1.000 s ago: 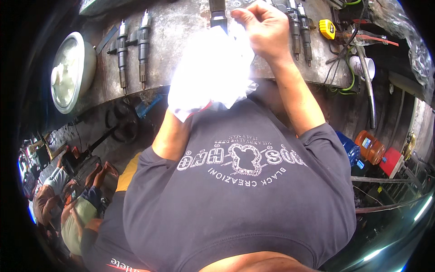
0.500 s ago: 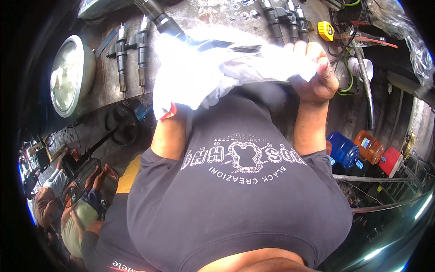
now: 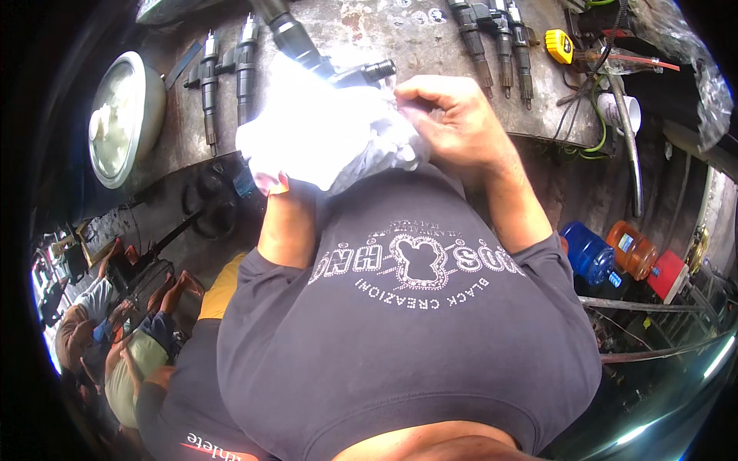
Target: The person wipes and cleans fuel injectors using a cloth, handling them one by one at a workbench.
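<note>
A dark metal injector [image 3: 304,46] lies tilted at the top centre, its side fitting poking out of a glaring white cloth [image 3: 323,134]. My left hand [image 3: 275,183] is under that cloth at its lower left, with its fingers hidden. My right hand [image 3: 450,119] is at the cloth's right side, thumb and fingers closed on it beside the injector's side fitting. Other injectors lie on the metal bench [image 3: 177,123]: two to the left [image 3: 209,92] and three to the right [image 3: 501,50].
A round white basin [image 3: 125,119] stands at left; a yellow tape measure [image 3: 559,46], glass bottle [image 3: 607,61], white cup [image 3: 619,114], hoses and crumpled plastic at right. Blue [image 3: 588,253] and orange jugs [image 3: 630,246] are below right. Several people [image 3: 131,361] are at lower left.
The injector has gone from upright to tilted left, and its side fitting now shows. My right hand moved out to the right with the cloth, then back in toward the centre.
</note>
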The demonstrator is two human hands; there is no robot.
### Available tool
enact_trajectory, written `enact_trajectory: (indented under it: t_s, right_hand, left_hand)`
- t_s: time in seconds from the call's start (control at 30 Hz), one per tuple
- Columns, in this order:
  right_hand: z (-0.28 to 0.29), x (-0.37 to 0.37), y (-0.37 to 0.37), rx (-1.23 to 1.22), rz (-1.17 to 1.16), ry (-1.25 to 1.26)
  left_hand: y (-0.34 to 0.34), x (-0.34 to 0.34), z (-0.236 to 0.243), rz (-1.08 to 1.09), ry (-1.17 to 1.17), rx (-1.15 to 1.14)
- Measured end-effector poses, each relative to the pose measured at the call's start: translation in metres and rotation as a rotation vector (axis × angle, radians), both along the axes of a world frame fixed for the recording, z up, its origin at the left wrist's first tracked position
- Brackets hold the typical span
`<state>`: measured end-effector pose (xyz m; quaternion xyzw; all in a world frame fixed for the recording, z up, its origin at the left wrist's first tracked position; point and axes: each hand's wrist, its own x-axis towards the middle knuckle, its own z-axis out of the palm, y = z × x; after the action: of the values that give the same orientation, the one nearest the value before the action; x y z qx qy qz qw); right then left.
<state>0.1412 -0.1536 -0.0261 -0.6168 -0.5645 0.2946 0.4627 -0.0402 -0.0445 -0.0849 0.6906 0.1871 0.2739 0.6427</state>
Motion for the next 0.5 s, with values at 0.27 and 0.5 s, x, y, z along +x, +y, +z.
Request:
enact_trajectory:
  t_s: [0.27,0.5]
  right_hand:
    - [0.031,0.018,0.037,-0.038,-0.005,0.401]
    - [-0.010,0.020,0.033,-0.016,-0.165,0.738]
  left_hand:
    - [0.000,0.010,0.005,0.039,-0.020,-0.001]
    - [-0.003,0.025,0.013,0.024,-0.044,-0.021]
